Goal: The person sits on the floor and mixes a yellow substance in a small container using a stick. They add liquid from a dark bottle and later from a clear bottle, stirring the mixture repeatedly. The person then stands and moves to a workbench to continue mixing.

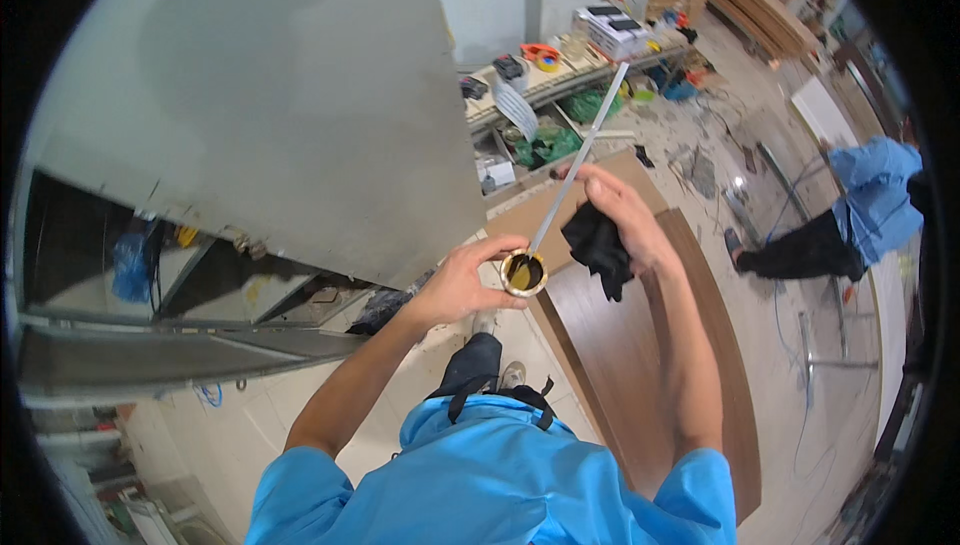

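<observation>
My left hand [465,280] is closed round a small round open can [513,290], thumb and fingers on either side of its rim. Inside the can shows something dark yellowish. A long, thin, light-grey flat strip [585,150] slants up and away, its lower end at the can's mouth. High on the strip, the fingers of my right hand [622,210] pinch it. The same hand has a crumpled black cloth [598,250] bunched beneath its palm. How the cloth is gripped is partly hidden.
Brown wood-look panels [620,345] lean or lie below my right arm. A grey cabinet panel [270,105] stands left, above open compartments [190,275]. Ahead is a cluttered bench [560,80] with tape and a box. Another person in blue [870,195] is at the right, near cables.
</observation>
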`<action>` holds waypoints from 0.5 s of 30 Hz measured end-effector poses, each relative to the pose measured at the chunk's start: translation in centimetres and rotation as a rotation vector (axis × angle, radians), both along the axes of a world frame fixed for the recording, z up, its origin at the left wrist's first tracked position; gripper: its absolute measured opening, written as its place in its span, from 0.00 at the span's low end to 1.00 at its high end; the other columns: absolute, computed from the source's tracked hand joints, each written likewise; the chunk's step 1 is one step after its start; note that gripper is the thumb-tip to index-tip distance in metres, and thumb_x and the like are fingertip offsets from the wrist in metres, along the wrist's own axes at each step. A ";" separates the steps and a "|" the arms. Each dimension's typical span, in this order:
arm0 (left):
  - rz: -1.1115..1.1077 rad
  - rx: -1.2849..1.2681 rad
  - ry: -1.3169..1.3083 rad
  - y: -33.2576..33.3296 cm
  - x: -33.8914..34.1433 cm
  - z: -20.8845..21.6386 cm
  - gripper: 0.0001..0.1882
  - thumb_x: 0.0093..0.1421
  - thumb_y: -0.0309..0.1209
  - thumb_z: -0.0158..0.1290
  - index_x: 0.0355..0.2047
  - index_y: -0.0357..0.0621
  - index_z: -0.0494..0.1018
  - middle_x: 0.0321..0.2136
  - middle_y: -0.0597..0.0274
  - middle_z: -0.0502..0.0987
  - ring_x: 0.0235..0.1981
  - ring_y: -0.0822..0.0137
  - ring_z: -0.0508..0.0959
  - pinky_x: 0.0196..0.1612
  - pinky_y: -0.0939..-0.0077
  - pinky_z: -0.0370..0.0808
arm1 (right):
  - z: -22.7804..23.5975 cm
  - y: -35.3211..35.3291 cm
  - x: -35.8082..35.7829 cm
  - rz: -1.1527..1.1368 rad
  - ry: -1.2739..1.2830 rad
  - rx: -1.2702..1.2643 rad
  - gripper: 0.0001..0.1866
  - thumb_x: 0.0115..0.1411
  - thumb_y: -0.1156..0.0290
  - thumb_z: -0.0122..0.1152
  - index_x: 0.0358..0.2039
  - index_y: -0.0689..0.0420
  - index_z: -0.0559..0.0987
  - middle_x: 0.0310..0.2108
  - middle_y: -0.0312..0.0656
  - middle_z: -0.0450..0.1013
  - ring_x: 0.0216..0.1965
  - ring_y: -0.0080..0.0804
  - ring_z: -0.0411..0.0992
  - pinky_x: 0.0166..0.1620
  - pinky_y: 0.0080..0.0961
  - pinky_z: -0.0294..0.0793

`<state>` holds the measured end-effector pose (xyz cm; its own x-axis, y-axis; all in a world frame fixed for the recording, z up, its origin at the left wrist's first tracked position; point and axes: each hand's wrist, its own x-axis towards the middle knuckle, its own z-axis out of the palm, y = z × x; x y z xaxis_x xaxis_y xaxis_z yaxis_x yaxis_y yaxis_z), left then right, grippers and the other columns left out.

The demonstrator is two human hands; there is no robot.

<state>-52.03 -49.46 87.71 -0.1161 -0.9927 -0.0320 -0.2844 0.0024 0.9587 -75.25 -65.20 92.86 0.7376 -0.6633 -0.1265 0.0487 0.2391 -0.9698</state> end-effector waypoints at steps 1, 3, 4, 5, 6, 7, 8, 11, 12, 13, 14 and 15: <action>-0.028 0.026 0.008 -1.7 0.4 -0.2 0.42 0.45 0.29 0.79 0.62 0.39 0.74 0.57 0.57 0.81 0.60 0.62 0.79 0.70 0.63 0.69 | 0.4 -1.4 0.2 0.012 0.006 0.110 0.23 0.72 0.51 0.64 0.52 0.59 0.81 0.38 0.29 0.76 0.41 0.17 0.71 0.47 0.20 0.72; -0.063 0.013 0.046 -5.2 0.7 -0.7 0.43 0.45 0.30 0.79 0.62 0.39 0.74 0.56 0.58 0.81 0.60 0.62 0.79 0.70 0.64 0.69 | 1.1 -3.2 0.5 -0.025 0.044 -0.109 0.17 0.72 0.56 0.65 0.47 0.59 0.82 0.38 0.29 0.77 0.40 0.16 0.71 0.46 0.21 0.72; -0.093 0.057 0.083 -7.0 1.0 -1.1 0.43 0.45 0.30 0.79 0.62 0.39 0.75 0.56 0.58 0.81 0.60 0.63 0.79 0.70 0.64 0.70 | 1.4 -4.2 0.7 -0.042 0.064 -0.233 0.15 0.71 0.59 0.66 0.44 0.58 0.82 0.37 0.29 0.77 0.39 0.16 0.71 0.45 0.21 0.72; -0.124 0.078 0.114 -8.9 1.4 -1.6 0.42 0.45 0.30 0.79 0.61 0.39 0.75 0.56 0.58 0.81 0.60 0.63 0.79 0.69 0.65 0.70 | 1.5 -4.9 0.8 -0.074 0.082 -0.400 0.10 0.71 0.64 0.65 0.39 0.59 0.81 0.36 0.28 0.77 0.38 0.16 0.70 0.44 0.22 0.72; -0.151 0.105 0.146 -10.4 1.8 -2.2 0.41 0.45 0.29 0.79 0.61 0.39 0.75 0.56 0.59 0.81 0.60 0.63 0.79 0.69 0.65 0.70 | 1.7 -5.6 0.7 -0.088 0.141 -0.488 0.09 0.70 0.67 0.63 0.39 0.61 0.81 0.34 0.34 0.78 0.35 0.19 0.72 0.41 0.24 0.73; -0.156 0.103 0.146 -11.9 2.2 -2.8 0.41 0.45 0.29 0.79 0.60 0.39 0.76 0.56 0.58 0.81 0.60 0.63 0.79 0.68 0.66 0.71 | 1.8 -6.4 0.7 -0.104 0.215 -0.548 0.08 0.69 0.69 0.64 0.39 0.62 0.81 0.34 0.36 0.79 0.34 0.24 0.74 0.41 0.25 0.74; -0.163 0.095 0.141 -13.3 2.3 -3.2 0.40 0.46 0.29 0.78 0.60 0.39 0.76 0.56 0.58 0.81 0.59 0.63 0.79 0.68 0.66 0.71 | 1.8 -6.9 0.6 -0.112 0.295 -0.630 0.08 0.68 0.70 0.64 0.38 0.63 0.81 0.34 0.39 0.79 0.33 0.28 0.75 0.40 0.27 0.75; -0.128 0.021 0.086 -18.8 3.3 -3.9 0.37 0.46 0.28 0.77 0.58 0.41 0.77 0.56 0.58 0.82 0.58 0.62 0.80 0.66 0.66 0.72 | 1.2 -9.8 1.5 -0.178 0.343 -0.801 0.08 0.68 0.71 0.63 0.38 0.64 0.81 0.34 0.42 0.80 0.32 0.33 0.76 0.39 0.29 0.75; -0.112 -0.001 0.040 -20.3 3.6 -4.0 0.36 0.46 0.28 0.77 0.57 0.42 0.78 0.55 0.57 0.82 0.57 0.62 0.81 0.65 0.65 0.73 | 1.0 -10.5 1.8 -0.188 0.346 -0.753 0.08 0.67 0.71 0.63 0.39 0.65 0.81 0.34 0.43 0.80 0.31 0.36 0.76 0.38 0.30 0.75; -0.120 -0.024 0.022 -21.8 3.9 -3.9 0.36 0.46 0.28 0.77 0.57 0.43 0.78 0.55 0.57 0.82 0.57 0.61 0.81 0.64 0.65 0.73 | 0.7 -11.2 2.1 -0.203 0.348 -0.704 0.09 0.67 0.71 0.62 0.39 0.65 0.81 0.34 0.45 0.80 0.30 0.39 0.76 0.37 0.31 0.76; -0.131 -0.034 -0.012 -23.1 3.9 -3.8 0.35 0.46 0.28 0.76 0.57 0.44 0.78 0.54 0.57 0.82 0.57 0.59 0.81 0.64 0.64 0.73 | 0.6 -11.8 2.2 -0.218 0.345 -0.661 0.10 0.66 0.71 0.61 0.40 0.66 0.81 0.34 0.47 0.80 0.29 0.41 0.76 0.36 0.33 0.76; -0.141 -0.060 -0.041 -24.7 3.9 -3.7 0.35 0.45 0.28 0.76 0.56 0.44 0.79 0.53 0.56 0.83 0.56 0.58 0.81 0.63 0.64 0.74 | 0.3 -12.5 2.4 -0.283 0.350 -0.699 0.09 0.67 0.72 0.60 0.39 0.66 0.82 0.34 0.47 0.80 0.30 0.41 0.77 0.36 0.34 0.76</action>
